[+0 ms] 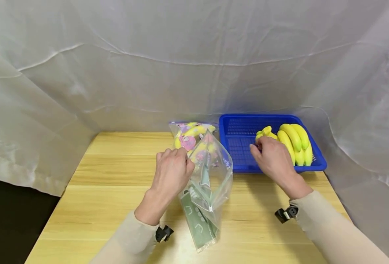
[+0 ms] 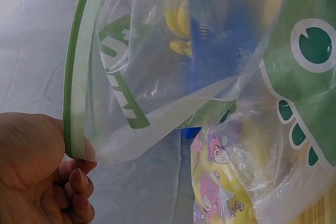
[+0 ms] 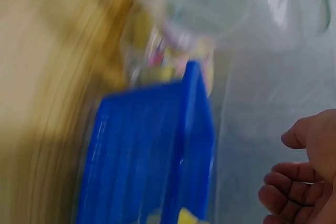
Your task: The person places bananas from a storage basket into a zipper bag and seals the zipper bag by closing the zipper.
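My left hand (image 1: 171, 172) pinches the rim of a clear zip bag (image 1: 225, 161) with green print. In the left wrist view the green zip strip (image 2: 74, 87) runs up from between thumb and fingers, and the bag's mouth gapes. My right hand (image 1: 275, 157) is over the blue basket (image 1: 240, 150), nearest to a small yellow bunch (image 1: 267, 132) that it partly hides. In the right wrist view its fingers (image 3: 289, 184) are loosely bent, thumb apart, with nothing between them. Bananas (image 1: 295, 137) lie in the basket's right end.
Behind the clear bag lies a pink-and-yellow printed zip bag (image 1: 191, 137) with bananas inside, left of the basket. Everything stands on a wooden table (image 1: 115, 205). Grey cloth (image 1: 181, 80) hangs around its back and sides.
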`<action>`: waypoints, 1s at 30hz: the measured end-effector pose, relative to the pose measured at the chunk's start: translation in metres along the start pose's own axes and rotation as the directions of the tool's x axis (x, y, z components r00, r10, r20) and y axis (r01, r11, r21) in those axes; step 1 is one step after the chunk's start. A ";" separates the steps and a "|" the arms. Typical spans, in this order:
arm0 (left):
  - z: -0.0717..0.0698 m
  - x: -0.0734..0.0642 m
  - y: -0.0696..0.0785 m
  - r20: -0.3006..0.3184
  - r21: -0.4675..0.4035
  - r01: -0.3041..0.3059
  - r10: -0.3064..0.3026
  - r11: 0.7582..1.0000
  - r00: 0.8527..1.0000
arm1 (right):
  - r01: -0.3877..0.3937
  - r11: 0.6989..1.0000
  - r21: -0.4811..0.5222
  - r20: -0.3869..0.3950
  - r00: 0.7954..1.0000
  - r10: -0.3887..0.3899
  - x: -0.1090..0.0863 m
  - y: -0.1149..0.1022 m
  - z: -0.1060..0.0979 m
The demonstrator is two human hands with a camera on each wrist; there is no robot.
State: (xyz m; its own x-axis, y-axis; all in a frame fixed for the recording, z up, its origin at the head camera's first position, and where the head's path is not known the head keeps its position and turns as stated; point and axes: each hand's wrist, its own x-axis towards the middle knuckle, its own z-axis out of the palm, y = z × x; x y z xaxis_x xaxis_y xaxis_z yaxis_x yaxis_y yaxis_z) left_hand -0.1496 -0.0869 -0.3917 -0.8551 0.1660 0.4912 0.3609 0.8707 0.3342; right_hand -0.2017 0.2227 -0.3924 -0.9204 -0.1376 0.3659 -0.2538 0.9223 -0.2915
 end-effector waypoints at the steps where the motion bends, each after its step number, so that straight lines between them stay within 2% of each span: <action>1: 0.000 0.000 0.001 0.001 -0.002 0.001 -0.001 1.000 1.000 | -0.011 1.000 -0.021 0.009 1.000 0.011 0.003 0.008 0.000; 7: 0.001 -0.002 0.003 0.005 -0.011 0.006 -0.006 1.000 1.000 | -0.104 0.982 -0.158 0.067 0.991 0.115 0.021 0.058 -0.004; 12: 0.003 -0.005 0.005 0.003 -0.011 0.004 -0.004 1.000 1.000 | -0.197 0.949 -0.245 0.123 0.965 0.232 0.040 0.103 -0.013; 16: 0.006 -0.007 0.006 0.002 -0.008 0.005 -0.005 1.000 1.000 | -0.268 0.919 -0.290 0.209 0.919 0.334 0.050 0.132 -0.018; 19: 0.007 -0.008 0.006 0.005 -0.010 0.005 -0.005 1.000 1.000 | -0.324 0.896 -0.303 0.273 0.872 0.407 0.053 0.146 -0.019; 26: 0.011 -0.009 0.006 0.021 -0.011 -0.001 0.001 1.000 1.000 | -0.441 0.842 -0.310 0.371 0.759 0.534 0.054 0.162 -0.018; 28: 0.013 -0.009 0.006 0.018 -0.001 -0.006 0.007 1.000 1.000 | -0.460 0.834 -0.305 0.383 0.742 0.550 0.054 0.163 -0.019; 30: 0.013 -0.009 0.006 0.016 0.002 -0.011 0.011 1.000 1.000 | -0.475 0.831 -0.289 0.381 0.739 0.555 0.054 0.164 -0.020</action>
State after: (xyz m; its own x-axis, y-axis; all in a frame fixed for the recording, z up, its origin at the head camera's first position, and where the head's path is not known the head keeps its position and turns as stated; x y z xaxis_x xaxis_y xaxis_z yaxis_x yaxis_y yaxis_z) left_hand -0.1445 -0.0770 -0.4050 -0.8570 0.1833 0.4816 0.3699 0.8695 0.3273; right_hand -0.2873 0.3739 -0.4030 -0.9348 0.2724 -0.2281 0.3120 0.9365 -0.1603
